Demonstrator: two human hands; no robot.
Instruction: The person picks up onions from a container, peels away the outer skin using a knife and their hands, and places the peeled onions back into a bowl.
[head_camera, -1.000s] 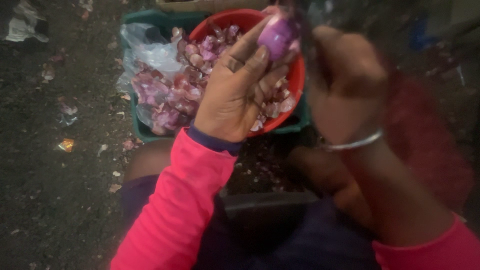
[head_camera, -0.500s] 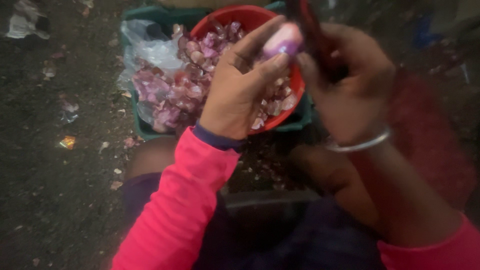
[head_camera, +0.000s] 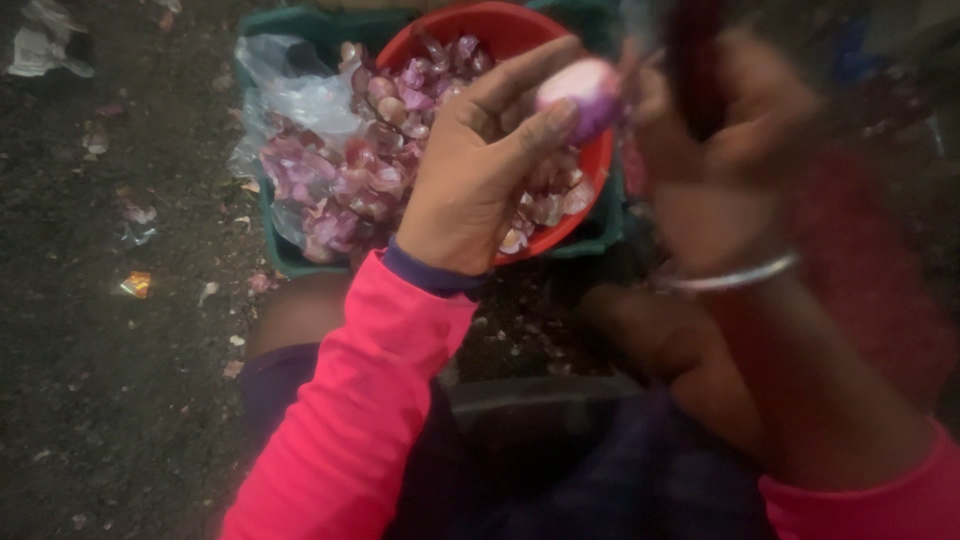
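While the left hand (head_camera: 480, 170) is raised above the red bowl (head_camera: 520, 25), its fingers and thumb are curled closed around a small peeled onion (head_camera: 585, 92), pinching it at the fingertips. The onion sits over the right-hand part of the bowl, clear of the contents below. The right hand (head_camera: 720, 150) is just beside the onion on its right; it is heavily blurred and appears curled around a dark object, but how tightly it closes and what it grips cannot be told. A thin metal bangle (head_camera: 725, 278) circles the right wrist.

Edges and clearance: the bowl rests inside a green crate (head_camera: 290, 262), whose near rim shows below the left wrist. Open dark ground (head_camera: 100, 380) lies to the left of the crate, scattered with small scraps and peel.

Surroundings: purple onion skins (head_camera: 340, 190) fill the bowl and spill over a clear plastic bag (head_camera: 290, 90) in the crate's left part. Pink sleeves cover both forearms. The person's knees and dark clothing occupy the space directly beneath the hands, and the left forearm crosses over the bowl's near edge.
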